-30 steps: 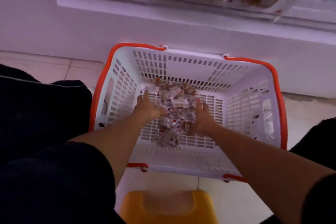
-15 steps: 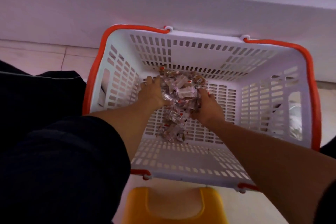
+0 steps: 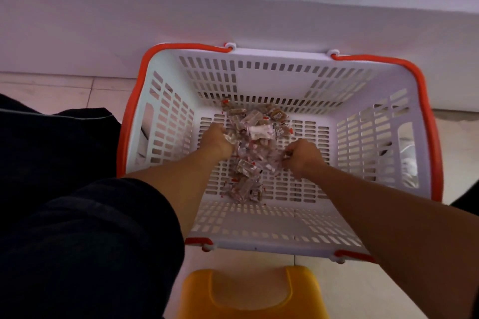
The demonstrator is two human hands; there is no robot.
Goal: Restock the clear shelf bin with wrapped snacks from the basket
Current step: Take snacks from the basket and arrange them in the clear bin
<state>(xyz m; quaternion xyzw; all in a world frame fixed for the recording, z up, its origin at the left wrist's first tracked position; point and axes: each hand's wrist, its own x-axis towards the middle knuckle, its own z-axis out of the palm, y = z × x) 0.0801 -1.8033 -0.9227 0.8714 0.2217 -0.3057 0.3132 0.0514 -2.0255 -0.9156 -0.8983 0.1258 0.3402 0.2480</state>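
A white slotted basket [image 3: 166,122] with an orange rim stands on the floor against the shelf base. A pile of clear-wrapped snacks [image 3: 255,132] lies on its bottom, with a few more [image 3: 246,189] nearer me. Both my arms reach down into the basket. My left hand [image 3: 216,138] is curled over the left side of the pile, fingers closed on wrappers. My right hand [image 3: 302,154] is curled at the pile's right side, pinching wrappers between its fingertips. The clear shelf bin is out of view.
A yellow plastic stool [image 3: 248,292] sits just below the basket's near wall. The white shelf base [image 3: 233,8] runs across the top. Dark clothing [image 3: 64,202] fills the left side. Pale floor tiles [image 3: 64,90] show left of the basket.
The view has tilted down, so the shelf bin has left the frame. Both hands have gone from flat around the pile to curled fists gathering wrappers.
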